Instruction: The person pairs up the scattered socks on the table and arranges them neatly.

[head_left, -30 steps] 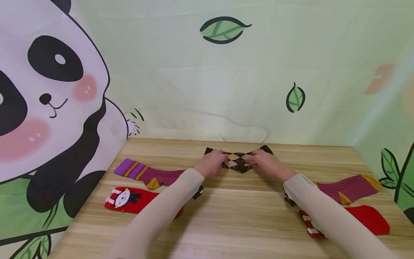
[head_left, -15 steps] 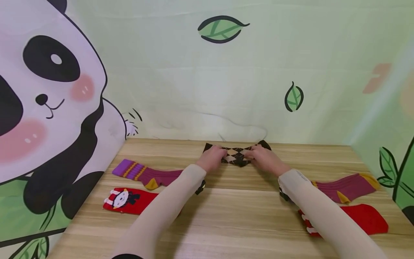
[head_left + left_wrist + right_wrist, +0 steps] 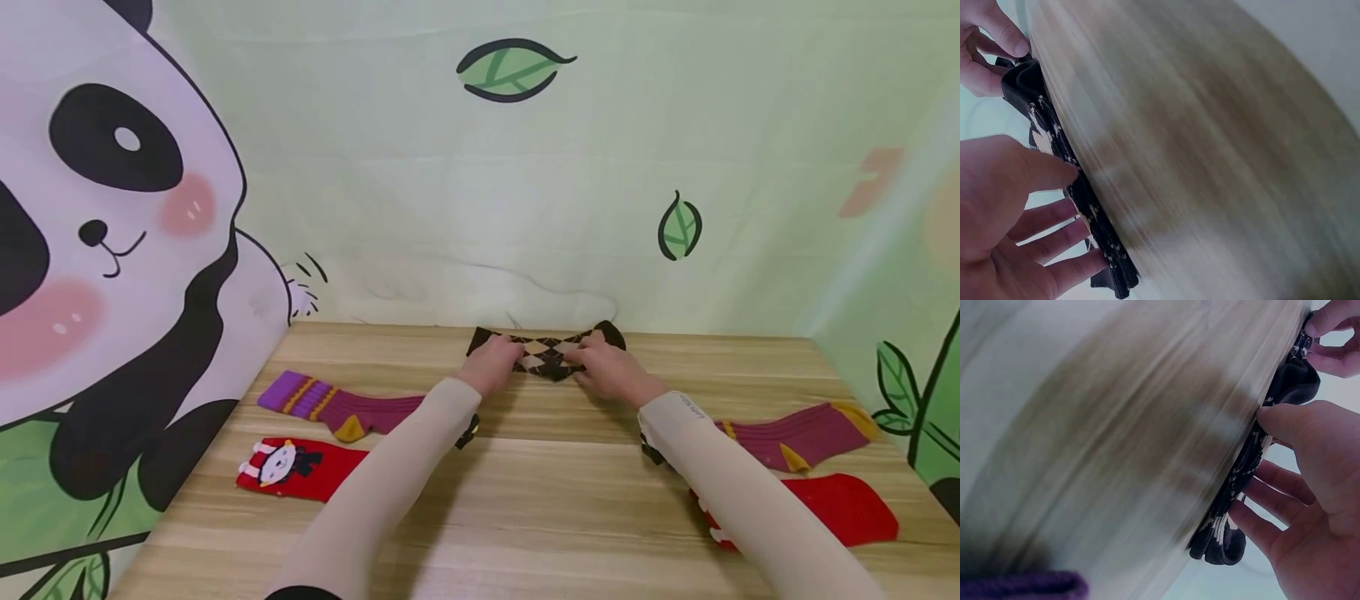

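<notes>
A black and tan argyle sock [image 3: 553, 358] lies sideways at the back of the table, close to the wall. My left hand [image 3: 495, 364] pinches its left part; in the left wrist view the thumb presses the near edge and the fingers [image 3: 1063, 240] reach behind. Toward the other end my right hand [image 3: 611, 367] grips the sock the same way, its thumb [image 3: 1282, 422] on the near side in the right wrist view. The heel points toward me between the hands. Part of the sock is covered by both hands.
On the left lie a purple sock with yellow heel [image 3: 375, 412] and a red sock with a white animal face [image 3: 300, 468], partly under my left forearm. A matching purple sock [image 3: 817, 437] and a red sock [image 3: 847, 508] lie right. A patterned wall [image 3: 420, 208] rises behind the table.
Both hands have shifted slightly away from me, and the argyle sock has moved with them toward the wall. The other socks stay where they lie.
</notes>
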A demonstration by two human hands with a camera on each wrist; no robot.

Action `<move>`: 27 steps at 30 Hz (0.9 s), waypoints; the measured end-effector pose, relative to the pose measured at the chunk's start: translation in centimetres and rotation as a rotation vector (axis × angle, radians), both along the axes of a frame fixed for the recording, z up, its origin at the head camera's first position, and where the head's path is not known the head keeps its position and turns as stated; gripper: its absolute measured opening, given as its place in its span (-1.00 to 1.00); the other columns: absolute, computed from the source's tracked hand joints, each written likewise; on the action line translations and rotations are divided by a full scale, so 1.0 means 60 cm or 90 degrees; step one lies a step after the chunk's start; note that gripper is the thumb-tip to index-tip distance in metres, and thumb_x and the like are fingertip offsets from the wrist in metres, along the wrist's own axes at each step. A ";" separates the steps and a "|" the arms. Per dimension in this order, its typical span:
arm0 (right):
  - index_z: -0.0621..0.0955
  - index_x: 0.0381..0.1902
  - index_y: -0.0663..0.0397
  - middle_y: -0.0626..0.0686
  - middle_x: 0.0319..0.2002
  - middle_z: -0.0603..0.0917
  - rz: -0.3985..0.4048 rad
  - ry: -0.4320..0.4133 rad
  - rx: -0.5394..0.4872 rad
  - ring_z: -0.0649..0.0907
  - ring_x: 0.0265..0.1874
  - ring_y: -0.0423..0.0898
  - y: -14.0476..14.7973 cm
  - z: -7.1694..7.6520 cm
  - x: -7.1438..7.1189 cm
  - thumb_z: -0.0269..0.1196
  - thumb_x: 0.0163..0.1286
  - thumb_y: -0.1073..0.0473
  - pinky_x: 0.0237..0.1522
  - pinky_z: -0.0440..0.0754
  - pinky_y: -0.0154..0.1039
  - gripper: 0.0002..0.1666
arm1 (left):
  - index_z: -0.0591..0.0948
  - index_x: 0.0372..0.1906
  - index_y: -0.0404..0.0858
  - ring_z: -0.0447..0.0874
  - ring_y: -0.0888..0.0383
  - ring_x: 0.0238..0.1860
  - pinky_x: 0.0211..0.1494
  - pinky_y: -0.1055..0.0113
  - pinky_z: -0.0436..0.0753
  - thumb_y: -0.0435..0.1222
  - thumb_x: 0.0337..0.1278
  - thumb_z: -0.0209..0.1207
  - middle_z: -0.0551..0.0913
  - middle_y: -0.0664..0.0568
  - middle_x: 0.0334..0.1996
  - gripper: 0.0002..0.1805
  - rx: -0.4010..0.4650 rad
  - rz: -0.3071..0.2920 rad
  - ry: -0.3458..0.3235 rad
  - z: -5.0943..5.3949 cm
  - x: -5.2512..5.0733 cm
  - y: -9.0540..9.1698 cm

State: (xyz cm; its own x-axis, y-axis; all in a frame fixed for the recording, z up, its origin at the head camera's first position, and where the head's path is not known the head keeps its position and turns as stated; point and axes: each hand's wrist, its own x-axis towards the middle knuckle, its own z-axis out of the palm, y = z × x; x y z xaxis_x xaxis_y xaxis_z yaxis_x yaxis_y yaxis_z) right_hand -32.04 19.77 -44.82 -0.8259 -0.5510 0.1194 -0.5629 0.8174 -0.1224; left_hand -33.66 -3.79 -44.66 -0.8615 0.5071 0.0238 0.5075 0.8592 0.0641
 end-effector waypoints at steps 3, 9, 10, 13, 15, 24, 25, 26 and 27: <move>0.69 0.17 0.14 0.23 -0.02 0.62 0.001 0.005 0.004 0.63 -0.13 0.11 0.000 -0.002 -0.002 0.35 0.41 0.22 -0.06 0.66 0.10 -0.62 | 0.67 0.15 -0.23 0.60 -0.01 0.12 0.21 0.20 0.61 -0.49 0.44 0.11 0.67 -0.10 0.07 -0.69 0.012 0.006 -0.007 0.002 0.000 -0.001; 0.68 0.18 0.14 0.25 0.00 0.61 0.003 0.003 0.008 0.63 -0.11 0.11 0.001 -0.005 -0.005 0.33 0.42 0.22 -0.03 0.65 0.09 -0.61 | 0.64 0.20 -0.23 0.58 -0.01 0.17 0.24 0.20 0.60 -0.45 0.49 0.08 0.64 -0.11 0.14 -0.68 0.017 0.005 -0.013 -0.003 0.000 -0.003; 0.68 0.18 0.15 0.25 0.00 0.61 0.003 0.000 0.009 0.63 -0.10 0.12 0.001 -0.005 -0.004 0.33 0.42 0.22 -0.03 0.65 0.09 -0.61 | 0.64 0.21 -0.23 0.57 -0.02 0.17 0.24 0.20 0.60 -0.45 0.49 0.07 0.64 -0.11 0.15 -0.68 0.017 0.004 -0.011 -0.003 0.000 -0.004; 0.67 0.20 0.16 0.26 0.02 0.60 0.002 -0.003 0.011 0.63 -0.08 0.13 0.001 -0.004 -0.003 0.32 0.43 0.22 -0.01 0.65 0.10 -0.60 | 0.64 0.21 -0.24 0.57 -0.03 0.17 0.25 0.19 0.60 -0.46 0.49 0.07 0.64 -0.12 0.14 -0.67 0.018 0.001 -0.004 -0.005 0.001 -0.004; 0.66 0.21 0.16 0.26 0.03 0.60 0.003 -0.003 0.011 0.63 -0.06 0.14 0.001 -0.003 -0.002 0.32 0.43 0.22 0.01 0.64 0.11 -0.59 | 0.64 0.21 -0.24 0.58 -0.03 0.17 0.25 0.19 0.60 -0.46 0.49 0.07 0.64 -0.12 0.14 -0.67 0.019 0.000 -0.003 -0.005 0.001 -0.004; 0.65 0.23 0.15 0.26 0.06 0.60 -0.010 -0.023 0.025 0.63 -0.03 0.13 0.002 -0.004 -0.007 0.33 0.44 0.17 0.05 0.64 0.11 -0.56 | 0.66 0.17 -0.22 0.57 0.00 0.19 0.26 0.17 0.59 -0.35 0.49 0.13 0.65 -0.08 0.14 -0.73 0.019 -0.008 -0.018 -0.004 -0.003 -0.007; 0.65 0.24 0.15 0.26 0.08 0.60 -0.012 -0.031 0.026 0.63 -0.01 0.14 0.002 -0.003 -0.008 0.32 0.45 0.16 0.07 0.63 0.11 -0.56 | 0.67 0.15 -0.22 0.57 0.00 0.19 0.25 0.16 0.59 -0.32 0.49 0.14 0.65 -0.08 0.14 -0.74 0.021 -0.013 -0.019 -0.004 -0.005 -0.009; 0.64 0.25 0.15 0.26 0.09 0.60 -0.014 -0.041 0.027 0.63 0.01 0.14 0.002 -0.002 -0.009 0.32 0.45 0.15 0.09 0.63 0.12 -0.55 | 0.67 0.15 -0.21 0.57 0.00 0.20 0.26 0.16 0.59 -0.29 0.49 0.15 0.65 -0.08 0.15 -0.74 0.022 -0.018 -0.021 -0.004 -0.005 -0.010; 0.64 0.26 0.15 0.26 0.12 0.61 -0.014 -0.051 0.030 0.63 0.05 0.16 0.001 0.001 -0.009 0.32 0.46 0.14 0.12 0.62 0.13 -0.54 | 0.67 0.14 -0.21 0.57 0.00 0.22 0.27 0.15 0.58 -0.26 0.49 0.16 0.65 -0.07 0.16 -0.74 0.025 -0.021 -0.026 -0.002 -0.005 -0.012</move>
